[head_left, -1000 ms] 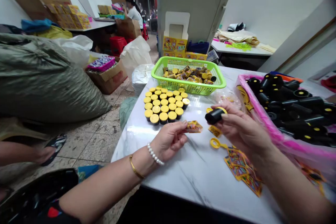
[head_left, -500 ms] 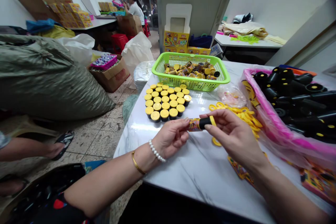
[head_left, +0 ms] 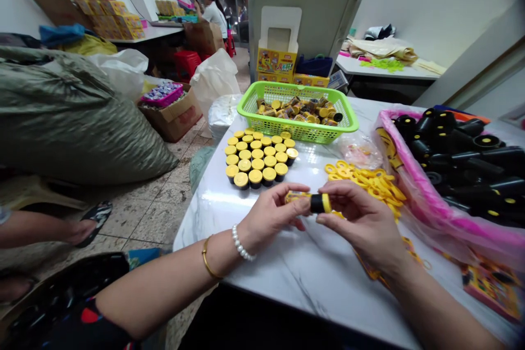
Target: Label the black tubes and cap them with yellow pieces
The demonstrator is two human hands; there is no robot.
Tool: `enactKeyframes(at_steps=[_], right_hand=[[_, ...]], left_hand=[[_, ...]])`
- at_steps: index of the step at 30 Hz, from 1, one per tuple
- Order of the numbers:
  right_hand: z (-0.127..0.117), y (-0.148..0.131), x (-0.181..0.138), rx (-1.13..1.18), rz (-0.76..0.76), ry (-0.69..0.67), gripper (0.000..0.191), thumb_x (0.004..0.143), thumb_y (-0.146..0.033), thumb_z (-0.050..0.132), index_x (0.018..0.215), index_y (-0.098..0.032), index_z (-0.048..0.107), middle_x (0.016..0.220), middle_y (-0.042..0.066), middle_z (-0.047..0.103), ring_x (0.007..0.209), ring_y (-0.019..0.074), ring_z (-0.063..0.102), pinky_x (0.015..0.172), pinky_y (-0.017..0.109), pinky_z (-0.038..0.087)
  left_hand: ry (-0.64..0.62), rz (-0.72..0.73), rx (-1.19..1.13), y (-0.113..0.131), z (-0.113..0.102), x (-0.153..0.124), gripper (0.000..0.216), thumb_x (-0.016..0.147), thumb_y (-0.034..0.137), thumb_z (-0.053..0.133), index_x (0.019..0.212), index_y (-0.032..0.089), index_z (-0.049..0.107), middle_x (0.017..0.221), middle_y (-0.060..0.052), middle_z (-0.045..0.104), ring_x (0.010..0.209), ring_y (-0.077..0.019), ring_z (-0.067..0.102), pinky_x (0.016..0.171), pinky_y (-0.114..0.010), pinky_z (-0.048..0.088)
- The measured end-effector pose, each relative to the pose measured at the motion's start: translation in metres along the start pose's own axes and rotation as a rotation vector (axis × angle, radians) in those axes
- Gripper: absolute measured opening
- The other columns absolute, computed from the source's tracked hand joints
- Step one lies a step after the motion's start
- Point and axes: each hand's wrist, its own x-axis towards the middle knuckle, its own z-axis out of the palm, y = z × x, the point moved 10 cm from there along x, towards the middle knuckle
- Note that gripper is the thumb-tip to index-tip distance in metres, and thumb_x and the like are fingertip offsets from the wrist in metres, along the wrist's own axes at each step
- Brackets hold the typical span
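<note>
Our left hand has its thumb and fingers clamped around a printed sleeve. The black tube lies on its side just right of those fingertips, one end toward the sleeve, its yellow cap facing our right hand. The right thumb is under the cap and the forefinger over it; we cannot tell whether they press on it or stand slightly clear.

We judge the step in hand to be seating the sleeve along the tube. To do it well, we should line both up on one axis, let the left fingers hold the sleeve round without pinching it flat, and push squarely on the cap end with the right. A tilt could catch and crease the sleeve's edge; a slight twist may ease it along.

Near and beyond the left fingertips, a close-set group of capped tubes stands upright on the tabletop. Just beyond the right fingers lies a heap of yellow rings, and beneath the right wrist some printed pieces, mostly hidden. Farther ahead of both hands is the green basket of sleeved tubes; well to the right of the right fingers, a pink-edged tub holds black parts.
</note>
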Motion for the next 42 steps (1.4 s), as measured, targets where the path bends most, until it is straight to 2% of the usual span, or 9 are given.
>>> enactKeyframes(at_steps=[6, 13, 19, 25, 30, 32, 36, 39, 42], right_hand=[[0.010, -0.014, 0.000, -0.312, -0.175, -0.163, 0.034, 0.083, -0.018, 0.070, 0.115, -0.028, 0.064, 0.101, 0.003, 0.064, 0.083, 0.0166, 0.064, 0.075, 0.032, 0.054], [0.004, -0.033, -0.008, -0.516, -0.390, -0.050, 0.032, 0.085, -0.013, 0.066, 0.115, -0.025, 0.064, 0.105, 0.006, 0.070, 0.095, 0.0202, 0.068, 0.087, 0.035, 0.054], [0.005, -0.001, -0.006, -0.359, -0.085, -0.077, 0.021, 0.083, -0.030, 0.073, 0.102, -0.026, 0.065, 0.085, 0.002, 0.071, 0.074, 0.0185, 0.068, 0.068, 0.032, 0.056], [0.004, -0.006, -0.005, -0.390, -0.136, -0.037, 0.019, 0.080, -0.029, 0.076, 0.096, -0.025, 0.067, 0.085, 0.004, 0.071, 0.079, 0.0205, 0.067, 0.076, 0.036, 0.054], [0.012, 0.037, -0.010, -0.049, 0.308, -0.116, 0.026, 0.087, -0.044, 0.067, 0.079, -0.019, 0.067, 0.067, 0.003, 0.069, 0.059, 0.0162, 0.064, 0.056, 0.028, 0.052], [0.012, 0.039, -0.010, -0.003, 0.335, -0.126, 0.028, 0.090, -0.045, 0.062, 0.087, -0.018, 0.069, 0.070, 0.003, 0.068, 0.062, 0.0153, 0.063, 0.058, 0.027, 0.052], [0.008, 0.028, -0.007, 0.015, 0.237, -0.124, 0.038, 0.084, -0.037, 0.072, 0.119, -0.023, 0.064, 0.110, 0.007, 0.069, 0.085, 0.0172, 0.065, 0.073, 0.029, 0.054], [0.022, 0.035, -0.015, 0.115, 0.368, -0.256, 0.036, 0.084, -0.038, 0.071, 0.116, -0.022, 0.065, 0.092, 0.005, 0.071, 0.073, 0.0160, 0.065, 0.069, 0.030, 0.054], [0.012, 0.037, -0.001, 0.075, 0.456, -0.202, 0.039, 0.081, -0.044, 0.073, 0.110, -0.018, 0.066, 0.072, 0.003, 0.070, 0.061, 0.0161, 0.064, 0.059, 0.029, 0.054]], left_hand=[[-0.049, -0.057, -0.023, -0.008, 0.000, 0.003, 0.037, 0.066, 0.030, 0.086, 0.093, 0.013, 0.067, 0.073, -0.003, 0.068, 0.065, -0.0137, 0.065, 0.056, -0.024, 0.051], [-0.038, -0.133, -0.102, -0.015, -0.004, 0.008, 0.036, 0.069, 0.028, 0.085, 0.098, 0.012, 0.072, 0.081, -0.007, 0.073, 0.071, -0.0155, 0.069, 0.069, -0.029, 0.054], [-0.102, -0.042, 0.067, -0.007, 0.002, 0.006, 0.038, 0.071, 0.028, 0.083, 0.104, 0.013, 0.072, 0.089, -0.008, 0.073, 0.067, -0.0128, 0.066, 0.069, -0.030, 0.054], [-0.079, -0.065, 0.078, -0.007, 0.000, 0.007, 0.034, 0.070, 0.028, 0.083, 0.096, 0.011, 0.069, 0.080, -0.006, 0.070, 0.066, -0.0124, 0.064, 0.067, -0.028, 0.053], [-0.137, -0.039, 0.135, -0.002, 0.008, 0.004, 0.029, 0.073, 0.029, 0.081, 0.091, 0.010, 0.069, 0.076, -0.005, 0.069, 0.062, -0.0107, 0.063, 0.063, -0.025, 0.051], [-0.144, -0.080, 0.106, -0.006, 0.009, 0.004, 0.032, 0.073, 0.034, 0.081, 0.089, 0.010, 0.068, 0.075, -0.006, 0.070, 0.060, -0.0110, 0.063, 0.061, -0.025, 0.052], [-0.162, -0.153, -0.006, -0.016, 0.010, 0.006, 0.038, 0.070, 0.039, 0.083, 0.089, 0.010, 0.066, 0.075, -0.005, 0.069, 0.060, -0.0110, 0.065, 0.057, -0.022, 0.052], [-0.185, -0.199, -0.072, -0.023, 0.012, 0.006, 0.041, 0.069, 0.039, 0.084, 0.088, 0.011, 0.062, 0.073, -0.004, 0.069, 0.057, -0.0104, 0.064, 0.051, -0.020, 0.049], [-0.151, -0.225, -0.130, -0.028, 0.008, 0.004, 0.049, 0.069, 0.044, 0.083, 0.095, 0.015, 0.054, 0.080, -0.006, 0.070, 0.056, -0.0124, 0.065, 0.048, -0.022, 0.049]])
